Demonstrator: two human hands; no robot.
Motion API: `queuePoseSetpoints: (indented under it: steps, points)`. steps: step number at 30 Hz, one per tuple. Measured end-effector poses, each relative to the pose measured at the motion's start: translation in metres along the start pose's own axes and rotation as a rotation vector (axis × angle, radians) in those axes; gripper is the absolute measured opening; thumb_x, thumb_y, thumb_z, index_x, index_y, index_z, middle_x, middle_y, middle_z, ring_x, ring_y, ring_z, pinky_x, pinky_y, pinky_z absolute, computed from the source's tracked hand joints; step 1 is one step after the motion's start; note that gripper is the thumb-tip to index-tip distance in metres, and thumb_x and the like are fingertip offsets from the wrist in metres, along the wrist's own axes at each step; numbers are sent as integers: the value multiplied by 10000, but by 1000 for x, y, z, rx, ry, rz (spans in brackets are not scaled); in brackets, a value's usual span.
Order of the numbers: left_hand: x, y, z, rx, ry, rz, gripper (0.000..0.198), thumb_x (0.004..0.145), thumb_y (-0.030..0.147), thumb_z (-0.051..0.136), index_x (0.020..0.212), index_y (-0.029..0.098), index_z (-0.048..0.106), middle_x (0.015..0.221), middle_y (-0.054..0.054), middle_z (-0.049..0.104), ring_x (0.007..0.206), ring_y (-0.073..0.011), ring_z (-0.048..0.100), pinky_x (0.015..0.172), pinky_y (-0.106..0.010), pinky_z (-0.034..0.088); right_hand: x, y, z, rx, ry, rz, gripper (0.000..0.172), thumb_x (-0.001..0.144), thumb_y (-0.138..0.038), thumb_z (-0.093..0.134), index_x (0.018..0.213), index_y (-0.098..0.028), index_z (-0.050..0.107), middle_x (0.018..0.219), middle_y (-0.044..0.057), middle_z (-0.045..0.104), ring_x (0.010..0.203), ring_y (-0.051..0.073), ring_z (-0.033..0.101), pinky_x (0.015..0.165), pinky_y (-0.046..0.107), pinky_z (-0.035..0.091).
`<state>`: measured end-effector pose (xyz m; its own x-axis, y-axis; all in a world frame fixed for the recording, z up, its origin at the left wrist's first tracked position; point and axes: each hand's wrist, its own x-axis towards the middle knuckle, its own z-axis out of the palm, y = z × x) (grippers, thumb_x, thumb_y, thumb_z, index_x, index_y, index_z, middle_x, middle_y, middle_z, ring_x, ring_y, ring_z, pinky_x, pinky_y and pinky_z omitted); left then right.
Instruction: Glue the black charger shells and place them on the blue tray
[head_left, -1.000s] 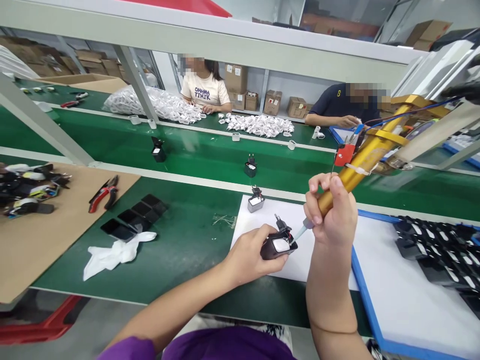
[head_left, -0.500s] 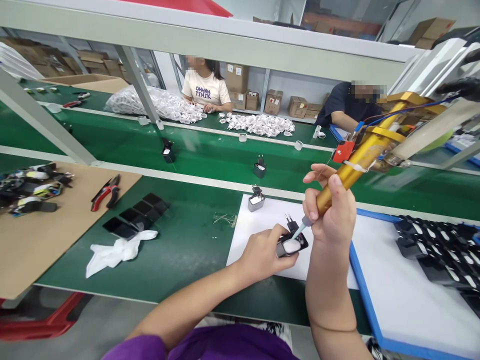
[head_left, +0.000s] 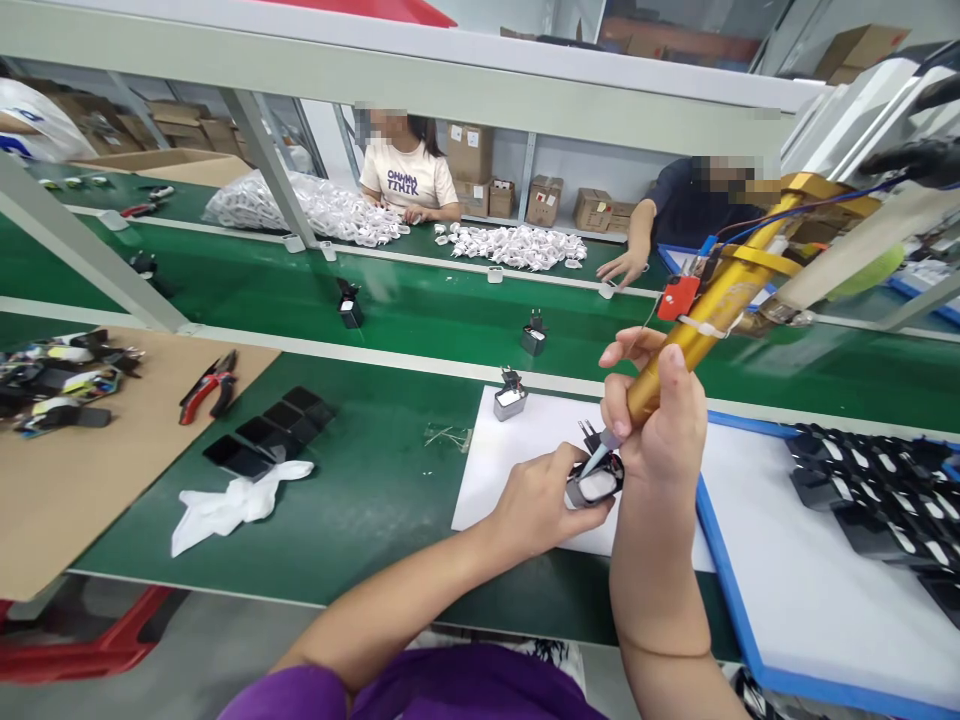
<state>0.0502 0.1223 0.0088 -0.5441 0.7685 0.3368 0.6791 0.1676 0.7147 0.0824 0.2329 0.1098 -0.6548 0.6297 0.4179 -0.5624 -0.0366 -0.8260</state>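
Compared with 1 second earlier, the left hand [head_left: 541, 505] had carried the black charger housing [head_left: 596, 483] slightly right and up, just right of the frame's centre, and tilted it so its open white face met the tool tip. The right hand [head_left: 660, 425] was closed around the gold dispensing pen [head_left: 712, 305], whose translucent nozzle now touched the housing's rim; in my judgement, the bead was being laid at this moment. The left fingers pinched the housing from below, its 2 metal pins pointing up. The pen's barrel looked smooth, anodised metal, with a red clip and blue and red wires toward the upper right. Beneath lay a matte white sheet [head_left: 525, 450] on the green bench mat [head_left: 375, 480]; another grey-faced charger [head_left: 510, 398] stood at the sheet's upper edge.
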Motion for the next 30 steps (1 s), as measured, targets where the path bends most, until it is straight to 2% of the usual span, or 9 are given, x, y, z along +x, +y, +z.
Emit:
queuePoseSetpoints:
  steps: [4,7,11,14,17,19,24,27,30]
  points:
    - [4,-8,-1,-33,-47,-47,377,760,388,656,1066,236,497,921,-22,704,765,-205,680,687,-304,529,3,1,-2,14,-3,-20,329,875,-488,545,984,-189,627,825,-16,584,315,1,374,265,191,211]
    - [14,-25,0,114,-133,-63,359,767,353,673,1069,222,531,996,-61,694,940,-261,651,812,-386,517,6,3,-5,-3,7,-19,325,876,-488,545,981,-192,628,825,-17,586,317,2,378,268,191,210]
    - [27,-51,-3,338,-170,-1,357,726,322,759,1025,187,618,1228,-148,602,1272,-376,427,1010,-555,372,10,6,-10,-24,41,-4,324,871,-487,556,977,-189,624,824,-19,587,323,1,377,271,186,205]
    - [40,-60,-18,361,-148,12,351,668,437,803,876,190,667,1351,-137,519,1296,-418,370,1032,-602,312,14,7,-13,-19,64,12,328,867,-489,564,977,-184,618,824,-18,590,322,2,377,268,184,201]
    - [76,-62,-34,337,-116,14,382,722,559,715,784,191,634,1155,-106,627,1212,-366,453,1004,-533,363,17,9,-16,-7,78,27,326,865,-487,571,981,-185,612,825,-19,593,319,7,383,256,181,205]
    - [115,-65,-35,348,-68,-39,386,773,531,676,888,170,599,1053,-114,636,1116,-320,520,943,-461,421,19,11,-18,0,79,34,329,860,-490,577,987,-189,609,829,-18,594,316,13,385,244,180,210]
    - [211,-75,4,376,-31,-276,595,710,374,751,1140,83,461,1156,-195,589,1056,-280,591,807,-313,469,22,14,-21,-12,67,60,343,848,-505,583,1009,-204,605,837,-16,598,311,13,373,227,170,225]
    - [238,-76,28,373,-49,-370,630,746,305,711,1218,39,389,1161,-252,595,1037,-273,625,753,-281,472,21,14,-22,-2,69,83,325,855,-489,578,1020,-210,602,847,-10,594,320,11,371,235,162,233]
    - [247,-74,38,358,-89,-414,531,760,235,690,1182,60,420,1110,-247,638,970,-261,670,722,-273,481,19,13,-23,4,76,110,310,852,-472,584,1025,-215,603,845,-7,586,323,14,377,244,157,233]
